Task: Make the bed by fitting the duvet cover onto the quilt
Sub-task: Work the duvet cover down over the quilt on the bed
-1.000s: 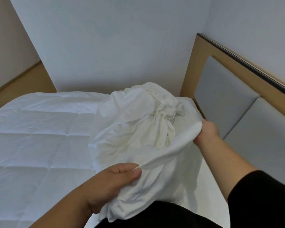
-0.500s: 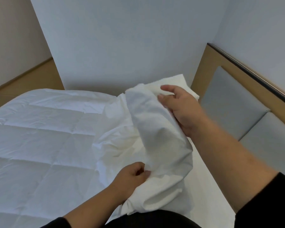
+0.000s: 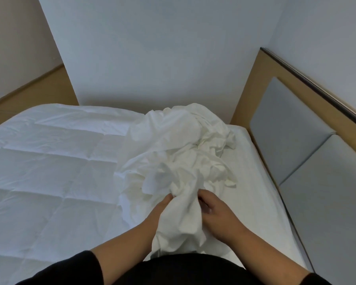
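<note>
Both hands dropped low together: left hand [image 3: 162, 204] and right hand [image 3: 216, 210] now grip the bunched duvet cover [image 3: 181, 161], heaped on the quilt [image 3: 49, 161] near the headboard [image 3: 296, 140]. Step: hunting the cover's opening; next, spread it.

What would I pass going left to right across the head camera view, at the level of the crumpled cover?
Quilt → crumpled duvet cover → bare mattress sheet → grey padded headboard.
</note>
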`<control>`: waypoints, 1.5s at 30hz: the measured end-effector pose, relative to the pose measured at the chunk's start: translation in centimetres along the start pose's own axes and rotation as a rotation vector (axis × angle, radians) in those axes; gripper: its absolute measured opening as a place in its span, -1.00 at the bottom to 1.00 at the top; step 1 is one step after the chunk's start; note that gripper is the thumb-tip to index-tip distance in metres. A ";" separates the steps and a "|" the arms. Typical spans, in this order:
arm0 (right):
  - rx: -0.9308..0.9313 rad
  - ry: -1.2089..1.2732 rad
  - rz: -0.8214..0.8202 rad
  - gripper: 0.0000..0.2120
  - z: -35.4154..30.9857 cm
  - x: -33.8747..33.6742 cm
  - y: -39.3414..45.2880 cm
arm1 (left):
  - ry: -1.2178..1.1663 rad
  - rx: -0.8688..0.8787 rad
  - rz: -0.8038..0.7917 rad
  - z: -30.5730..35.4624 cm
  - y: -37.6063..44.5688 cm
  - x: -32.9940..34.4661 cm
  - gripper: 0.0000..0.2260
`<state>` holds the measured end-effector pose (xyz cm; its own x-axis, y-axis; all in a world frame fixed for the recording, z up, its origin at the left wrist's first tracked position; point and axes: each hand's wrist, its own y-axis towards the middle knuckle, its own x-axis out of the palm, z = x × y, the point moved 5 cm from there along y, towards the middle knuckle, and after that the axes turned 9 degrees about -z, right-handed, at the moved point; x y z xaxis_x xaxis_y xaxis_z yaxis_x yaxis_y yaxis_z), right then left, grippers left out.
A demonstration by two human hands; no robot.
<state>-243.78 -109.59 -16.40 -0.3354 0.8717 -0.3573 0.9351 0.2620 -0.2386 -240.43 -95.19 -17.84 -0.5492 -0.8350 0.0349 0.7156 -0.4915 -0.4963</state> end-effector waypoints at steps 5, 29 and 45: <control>0.092 -0.075 0.094 -0.81 2.8 -0.8 2.2 | 0.005 0.106 0.127 0.4 -0.4 0.9 -0.84; -0.011 0.185 0.261 -0.65 0.2 -3.2 2.2 | 0.132 -0.373 -0.319 -8.1 -1.5 -2.2 -0.81; 0.056 0.324 0.487 -0.70 3.6 -2.8 0.8 | -0.154 -0.172 0.459 -6.5 0.7 -8.3 -0.83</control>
<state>-242.55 -113.33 -18.83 0.1915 0.9707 -0.1454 0.9623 -0.2149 -0.1668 -238.19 -87.00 -24.13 -0.1155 -0.9883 -0.0993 0.7798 -0.0283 -0.6254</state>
